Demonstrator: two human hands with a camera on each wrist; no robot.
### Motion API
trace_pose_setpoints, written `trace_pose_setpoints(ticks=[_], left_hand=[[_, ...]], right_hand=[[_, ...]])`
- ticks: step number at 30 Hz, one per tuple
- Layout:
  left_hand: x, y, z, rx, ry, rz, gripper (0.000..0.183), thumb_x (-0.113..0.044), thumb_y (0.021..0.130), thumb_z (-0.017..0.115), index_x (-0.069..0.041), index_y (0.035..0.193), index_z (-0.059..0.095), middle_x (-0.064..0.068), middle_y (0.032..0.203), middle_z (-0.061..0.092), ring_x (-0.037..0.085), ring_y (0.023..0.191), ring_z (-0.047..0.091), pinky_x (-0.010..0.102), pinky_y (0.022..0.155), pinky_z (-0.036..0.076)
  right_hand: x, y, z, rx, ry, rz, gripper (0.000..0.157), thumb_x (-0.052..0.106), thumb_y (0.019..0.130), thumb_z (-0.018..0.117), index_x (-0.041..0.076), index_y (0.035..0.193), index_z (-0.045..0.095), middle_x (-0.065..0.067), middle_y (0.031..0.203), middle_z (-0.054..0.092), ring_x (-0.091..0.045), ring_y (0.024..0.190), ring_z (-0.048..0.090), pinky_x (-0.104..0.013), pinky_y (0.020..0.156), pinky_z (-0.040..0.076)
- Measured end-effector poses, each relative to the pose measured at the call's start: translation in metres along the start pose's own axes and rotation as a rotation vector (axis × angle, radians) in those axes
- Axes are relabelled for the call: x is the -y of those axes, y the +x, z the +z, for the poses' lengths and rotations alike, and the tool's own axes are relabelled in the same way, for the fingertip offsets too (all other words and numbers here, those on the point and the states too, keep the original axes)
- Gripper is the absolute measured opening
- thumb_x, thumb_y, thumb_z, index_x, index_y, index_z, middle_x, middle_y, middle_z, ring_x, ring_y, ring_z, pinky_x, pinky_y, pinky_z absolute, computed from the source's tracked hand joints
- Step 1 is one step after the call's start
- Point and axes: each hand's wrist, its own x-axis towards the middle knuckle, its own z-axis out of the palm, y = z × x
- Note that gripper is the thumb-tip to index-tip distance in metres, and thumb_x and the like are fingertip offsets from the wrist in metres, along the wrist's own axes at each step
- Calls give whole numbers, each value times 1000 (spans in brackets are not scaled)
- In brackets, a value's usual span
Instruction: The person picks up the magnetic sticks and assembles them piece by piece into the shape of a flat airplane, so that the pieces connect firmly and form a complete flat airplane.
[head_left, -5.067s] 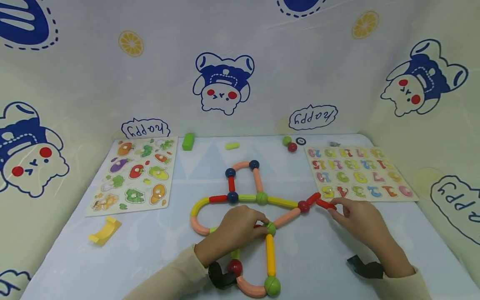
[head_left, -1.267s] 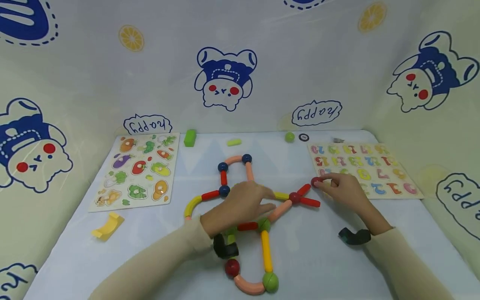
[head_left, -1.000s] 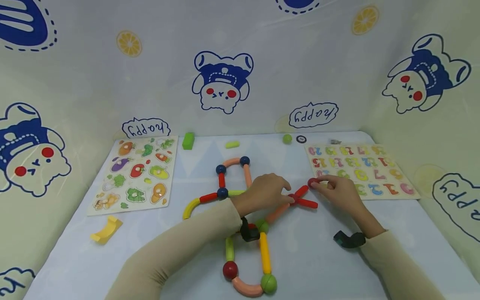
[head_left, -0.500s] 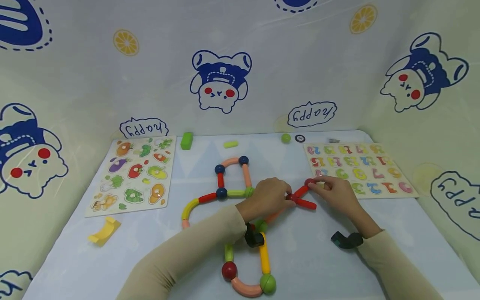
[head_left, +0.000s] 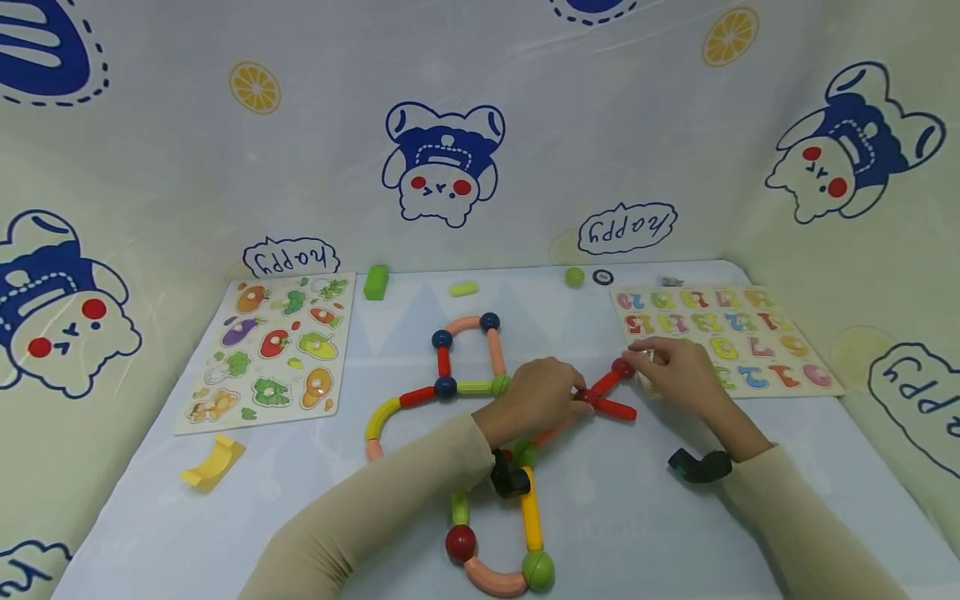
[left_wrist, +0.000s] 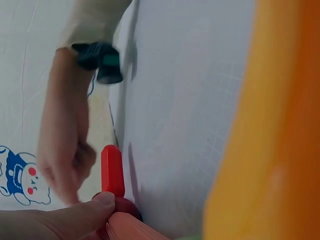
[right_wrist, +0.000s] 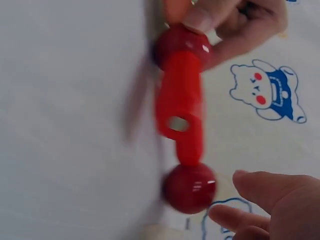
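Observation:
My left hand (head_left: 532, 400) pinches a red ball (right_wrist: 182, 47) of a magnetic rod-and-ball figure between thumb and finger. Two red rods, the upper rod (head_left: 606, 384) and the lower rod (head_left: 617, 409), fan out rightward from that ball. A second red ball (right_wrist: 190, 187) sits on the upper rod's far end. Right beside it is my right hand (head_left: 678, 375), thumb and fingers spread apart and holding nothing. More of the figure runs left and down, with a salmon rod (left_wrist: 132, 227) and a yellow rod (head_left: 531, 517). My left forearm hides its middle.
A vegetable puzzle board (head_left: 262, 358) lies at left, a number puzzle board (head_left: 750, 375) at right, partly under my right hand. Along the back are a green block (head_left: 377, 282), a short green rod (head_left: 463, 288), a green ball (head_left: 574, 277). A yellow arched block (head_left: 213, 462) lies front left.
The right hand brought a red ball from the back onto the upper red rod's end, then let go. The left hand moved right and took hold of the junction ball.

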Motion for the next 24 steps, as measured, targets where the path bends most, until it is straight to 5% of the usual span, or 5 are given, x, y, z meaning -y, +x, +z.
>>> trace_pose_setpoints(ticks=[9,14,19,22,24], left_hand=[[2,1,2,3,-17,-8,32,-42,79,72,-20,103,73,-14,82,63,4,70,48,18,58,40],[3,1,4,13,-29,-20,33,-44,79,72,-22,103,73,-16,82,62,4,70,48,18,58,39],[3,1,4,13,-20,-15,32,-45,78,72,-25,103,73,-17,84,63,3,70,47,17,58,39],[4,0,3,9,-20,-13,32,-45,78,72,-25,103,73,-17,83,63,2,69,46,17,57,38],[6,0,3,-2,-16,-8,32,-45,78,72,-25,103,73,-17,83,63,2,69,46,16,56,38]], right_hand=[[21,86,-19,76,-54,-75,38,41,88,62,15,116,66,-7,57,47,-22,47,46,-30,40,32],[28,142,-11,199,-137,-71,43,33,89,62,13,127,58,-11,79,57,-25,50,50,-34,42,41],[30,175,6,271,-207,-28,52,36,88,63,12,134,51,-17,122,55,-33,86,60,-45,66,49],[31,184,14,269,-239,-35,51,35,88,63,8,130,54,-18,131,50,-32,107,50,-47,82,45],[33,188,17,266,-254,-27,49,35,88,63,7,128,56,-17,129,50,-32,105,50,-46,80,44]])
